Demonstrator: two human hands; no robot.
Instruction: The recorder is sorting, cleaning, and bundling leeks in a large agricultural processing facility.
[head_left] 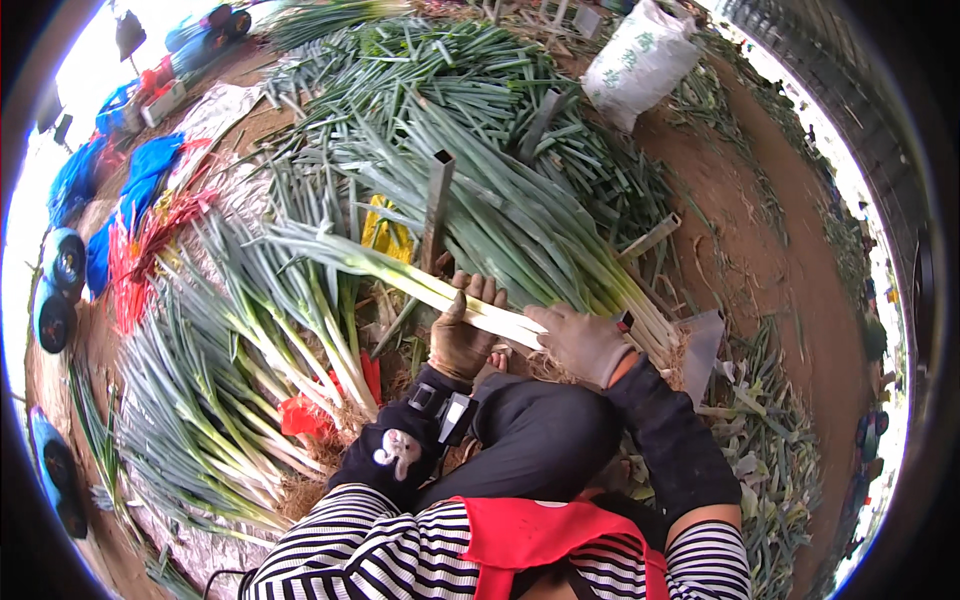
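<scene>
My left hand [465,335], in a worn brownish work glove, is closed around the pale shaft of a long green onion [400,272]. Its leaves point to the upper left. My right hand [575,342], also gloved, pinches the white lower end just above the roots, which it partly hides. Right beside it lies a large bundle of green onions [520,220], roots toward me, resting between metal posts [437,205]. On my left, several bunches of green onions [215,390] are laid out with their white ends toward my knee.
Behind the bundle rises a big heap of cut green leaves [440,60]. A white sack [640,62] stands at the far right. Trimmed leaves [765,450] litter the ground to my right. Red plastic strips [150,250] and blue cloth [150,170] lie at the left.
</scene>
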